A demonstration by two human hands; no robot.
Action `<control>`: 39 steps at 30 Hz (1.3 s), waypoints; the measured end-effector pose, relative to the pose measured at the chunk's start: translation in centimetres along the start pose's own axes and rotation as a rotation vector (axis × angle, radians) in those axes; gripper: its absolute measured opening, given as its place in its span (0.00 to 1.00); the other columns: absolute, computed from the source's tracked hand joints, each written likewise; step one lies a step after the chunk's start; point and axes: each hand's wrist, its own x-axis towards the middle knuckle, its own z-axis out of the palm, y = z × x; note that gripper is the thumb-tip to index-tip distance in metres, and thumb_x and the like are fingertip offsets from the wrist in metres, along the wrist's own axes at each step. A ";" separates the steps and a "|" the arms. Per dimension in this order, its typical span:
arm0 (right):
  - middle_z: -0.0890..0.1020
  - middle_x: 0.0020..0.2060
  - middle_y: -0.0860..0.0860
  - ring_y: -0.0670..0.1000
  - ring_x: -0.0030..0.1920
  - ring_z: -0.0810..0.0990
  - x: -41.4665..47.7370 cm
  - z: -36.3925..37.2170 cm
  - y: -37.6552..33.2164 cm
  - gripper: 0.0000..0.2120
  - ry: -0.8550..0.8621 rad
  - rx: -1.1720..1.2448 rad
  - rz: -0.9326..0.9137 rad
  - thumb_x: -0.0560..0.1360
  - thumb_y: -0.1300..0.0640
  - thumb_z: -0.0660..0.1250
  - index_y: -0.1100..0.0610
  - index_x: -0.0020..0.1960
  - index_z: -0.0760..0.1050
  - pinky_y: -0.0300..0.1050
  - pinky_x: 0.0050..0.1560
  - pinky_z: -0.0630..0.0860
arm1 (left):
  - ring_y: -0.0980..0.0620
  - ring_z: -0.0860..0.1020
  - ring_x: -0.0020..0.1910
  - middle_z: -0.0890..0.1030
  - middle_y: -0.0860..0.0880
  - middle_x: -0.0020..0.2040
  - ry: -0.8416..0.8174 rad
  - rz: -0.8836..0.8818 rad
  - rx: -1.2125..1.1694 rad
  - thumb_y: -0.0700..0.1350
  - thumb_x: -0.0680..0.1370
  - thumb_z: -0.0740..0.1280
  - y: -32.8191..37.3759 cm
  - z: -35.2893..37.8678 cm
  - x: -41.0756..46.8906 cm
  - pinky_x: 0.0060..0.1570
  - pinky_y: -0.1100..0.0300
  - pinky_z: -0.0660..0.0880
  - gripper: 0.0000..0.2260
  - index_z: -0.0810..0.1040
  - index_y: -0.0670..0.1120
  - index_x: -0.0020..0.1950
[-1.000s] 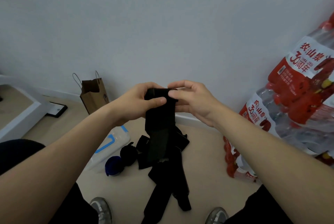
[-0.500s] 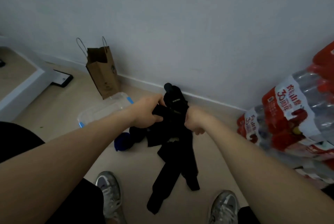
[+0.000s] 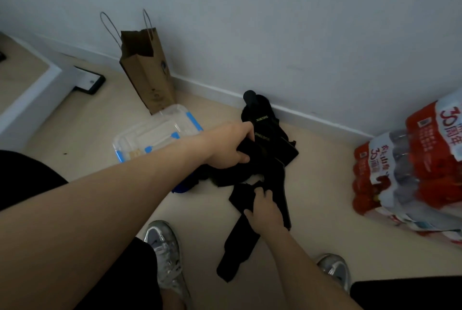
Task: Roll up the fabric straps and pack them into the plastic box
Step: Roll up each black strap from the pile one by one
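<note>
The person bends over a pile of black fabric straps (image 3: 267,139) that lies on the light floor (image 3: 82,119), close to the white wall (image 3: 275,22). The left hand (image 3: 226,148) is at the left edge of this pile, and its fingers are curled around a bunch of black strap. The right hand (image 3: 265,209) is lower, nearer to the person, and it pinches a long strap (image 3: 237,252) between thumb and fingers; the loose end of this strap lies on the floor between the two silver shoes (image 3: 165,247).

The clear plastic box (image 3: 160,124) with blue latches stands on the floor just left of the pile, partly behind the left forearm. A brown paper bag (image 3: 147,74) stands behind the box against the wall. Packs of bottled water (image 3: 412,172) with red labels lie at the right.
</note>
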 end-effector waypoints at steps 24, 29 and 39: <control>0.82 0.36 0.47 0.48 0.32 0.80 -4.2 -8.2 -1.5 0.16 0.473 0.631 -0.399 0.83 0.65 0.64 0.42 0.57 0.76 0.40 0.32 0.75 | 0.45 0.81 0.59 0.82 0.47 0.60 0.311 -0.012 -0.117 0.43 0.80 0.76 2.8 -5.4 -2.9 0.60 0.50 0.80 0.17 0.78 0.48 0.67; 0.87 0.38 0.39 0.40 0.37 0.85 -7.5 -13.0 -2.8 0.15 0.568 0.849 -0.386 0.74 0.62 0.69 0.42 0.50 0.87 0.32 0.38 0.78 | 0.45 0.83 0.57 0.84 0.45 0.58 0.437 -0.003 -0.377 0.41 0.80 0.76 5.1 -7.0 -5.2 0.59 0.47 0.83 0.14 0.81 0.47 0.65; 0.90 0.46 0.55 0.56 0.49 0.90 -14.7 -21.8 -4.4 0.10 0.469 1.341 -0.363 0.77 0.52 0.80 0.52 0.56 0.84 0.52 0.49 0.87 | 0.55 0.83 0.54 0.84 0.51 0.55 0.716 0.142 -0.645 0.42 0.82 0.74 9.7 -10.7 -9.0 0.45 0.69 0.78 0.14 0.81 0.49 0.67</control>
